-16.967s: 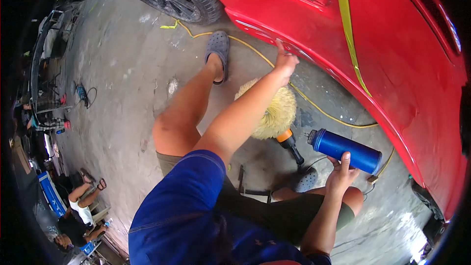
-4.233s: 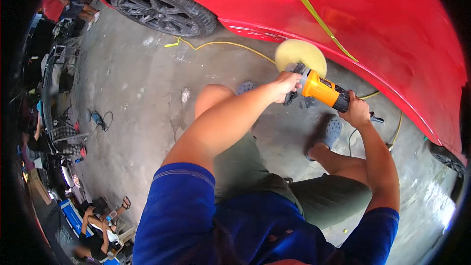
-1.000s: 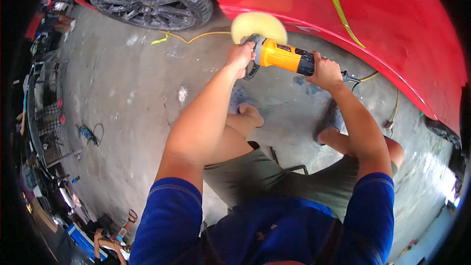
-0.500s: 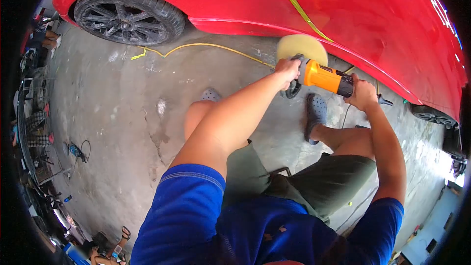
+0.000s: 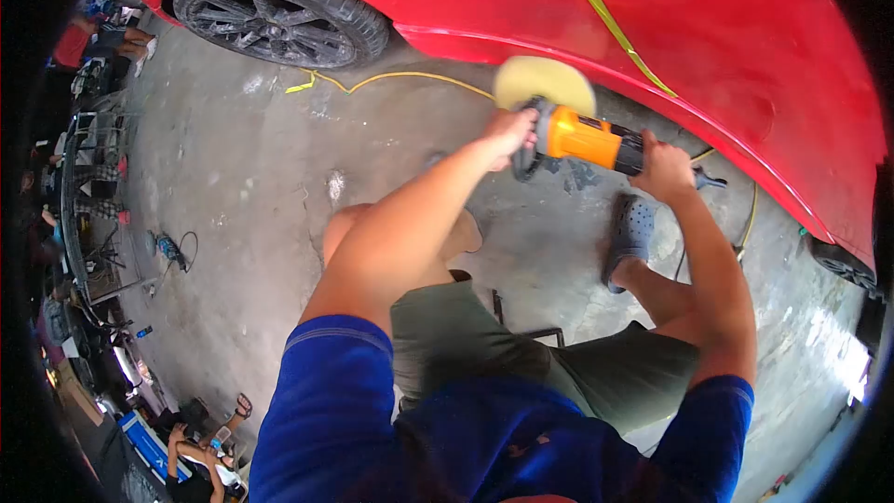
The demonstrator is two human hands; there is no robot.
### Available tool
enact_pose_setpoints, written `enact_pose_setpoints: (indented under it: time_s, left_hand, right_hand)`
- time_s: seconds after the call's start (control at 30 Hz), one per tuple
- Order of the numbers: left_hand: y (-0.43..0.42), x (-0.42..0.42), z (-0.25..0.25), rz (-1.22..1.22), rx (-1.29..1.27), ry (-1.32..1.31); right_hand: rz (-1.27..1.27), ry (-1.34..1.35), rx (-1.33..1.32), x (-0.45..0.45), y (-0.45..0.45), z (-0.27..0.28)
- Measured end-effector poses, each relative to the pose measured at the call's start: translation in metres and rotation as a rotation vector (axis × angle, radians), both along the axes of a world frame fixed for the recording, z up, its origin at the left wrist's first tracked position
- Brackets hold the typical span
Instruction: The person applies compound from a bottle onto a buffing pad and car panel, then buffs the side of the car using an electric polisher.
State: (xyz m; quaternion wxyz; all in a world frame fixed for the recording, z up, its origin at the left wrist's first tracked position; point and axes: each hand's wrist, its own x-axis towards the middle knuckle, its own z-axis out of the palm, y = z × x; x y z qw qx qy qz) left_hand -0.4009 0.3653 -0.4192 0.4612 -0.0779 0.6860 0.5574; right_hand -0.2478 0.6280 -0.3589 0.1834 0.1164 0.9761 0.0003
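An orange and black car polisher (image 5: 585, 139) is held between my two hands in front of me. My left hand (image 5: 512, 137) is wrapped round the dark front handle, next to the pad. Round the rear black end of the body closes my right hand (image 5: 663, 168). The round yellow foam pad (image 5: 543, 87) looks blurred and lies against or very near the lower side of the red car (image 5: 652, 28); contact is hard to tell. A yellow-green tape strip (image 5: 610, 20) runs down the car's side.
A dusty black wheel (image 5: 279, 17) stands at upper left. A yellow hose (image 5: 419, 75) trails over the concrete floor (image 5: 233, 251) beneath the car. A blue power tool with a cord (image 5: 170, 250) lies at left. Several people sit along the left edge. A dark frame (image 5: 535, 333) shows beneath me.
The polisher and both hands have shifted left and slightly toward the lower edge of the car. The view has turned, so the car and floor appear moved right. Both hands keep their hold.
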Motion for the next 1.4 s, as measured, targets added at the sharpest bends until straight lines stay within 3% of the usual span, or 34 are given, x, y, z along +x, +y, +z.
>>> enact_pose_setpoints:
  time_s: [0.17, 0.3, 0.57, 0.7, 0.83, 0.97, 1.2, 1.37, 1.4]
  left_hand:
    - [-0.098, -0.075, -0.054, 0.219, -0.072, 0.226]
    - [-0.137, -0.106, -0.043, 0.339, -0.177, 0.212]
    - [-0.043, -0.048, -0.035, 0.277, -0.193, 0.064]
    - [0.03, -0.002, -0.051, 0.176, -0.069, -0.008]
    - [0.087, 0.041, -0.026, -0.122, -0.074, -0.103]
    - [0.106, 0.055, -0.023, -0.143, -0.013, -0.138]
    - [0.048, 0.015, -0.024, -0.101, -0.087, -0.084]
    - [-0.03, -0.043, -0.021, 0.228, -0.14, 0.019]
    - [-0.052, -0.059, -0.043, 0.286, -0.065, 0.082]
  right_hand:
    - [0.095, 0.131, -0.205, -0.082, -0.076, -0.063]
    - [0.144, 0.091, -0.299, -0.124, -0.113, -0.072]
    - [0.081, 0.065, -0.181, -0.066, -0.033, -0.055]
    - [0.029, 0.028, -0.073, -0.006, 0.027, -0.03]
    - [-0.061, -0.027, 0.025, 0.052, 0.07, -0.006]
    - [-0.079, 0.008, 0.024, 0.083, 0.088, 0.002]
    - [-0.007, 0.028, -0.049, 0.032, 0.05, -0.035]
    - [0.024, -0.004, -0.162, -0.052, -0.034, -0.058]
    - [0.026, -0.005, -0.198, -0.067, -0.051, -0.068]
